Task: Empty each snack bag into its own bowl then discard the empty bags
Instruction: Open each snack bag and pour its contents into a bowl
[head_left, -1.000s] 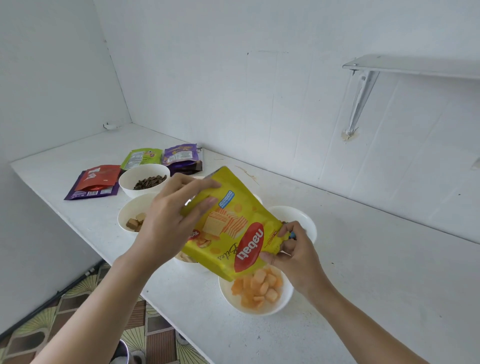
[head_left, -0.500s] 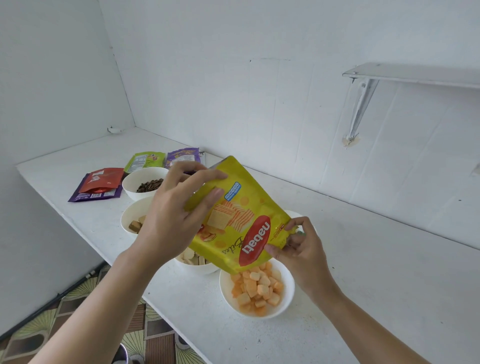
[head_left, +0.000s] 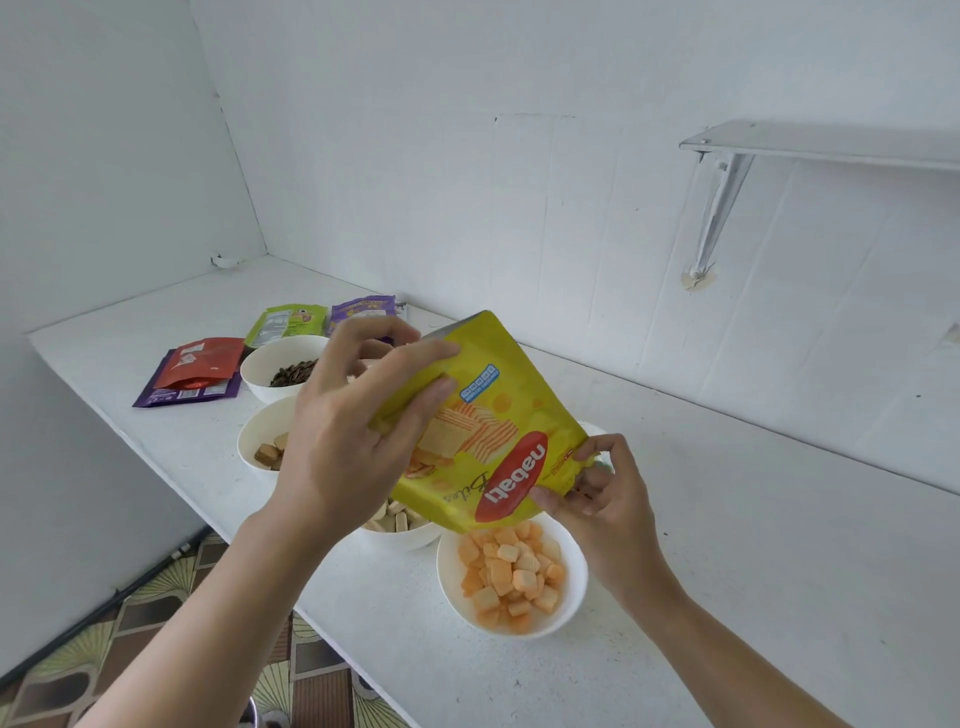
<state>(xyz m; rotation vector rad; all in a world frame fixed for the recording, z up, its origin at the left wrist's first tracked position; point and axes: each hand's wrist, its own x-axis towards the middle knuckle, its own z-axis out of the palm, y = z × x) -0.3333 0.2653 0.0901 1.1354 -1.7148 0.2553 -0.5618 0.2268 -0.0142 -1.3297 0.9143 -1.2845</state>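
Head view: a yellow Nabati wafer-bites bag (head_left: 488, 431) is held upside down over a white bowl (head_left: 571, 597) of orange wafer cubes (head_left: 511, 574).

The left hand (head_left: 353, 431) clasps the bag's raised bottom end, fingers curled over its front, while the right hand (head_left: 602, 499) pinches the lowered mouth corner between thumb and fingers, just above the bowl near the front edge of the white desk (head_left: 727, 571). Behind the bag stand three more white bowls: one of pale biscuits (head_left: 397, 519) partly hidden under the bag, one of brown pieces (head_left: 270, 454), one of dark seeds (head_left: 293, 371). Flat on the desk beyond them lie a red bag (head_left: 202, 361) on top of a purple one, a green bag (head_left: 283, 322) and another purple bag (head_left: 361, 309).
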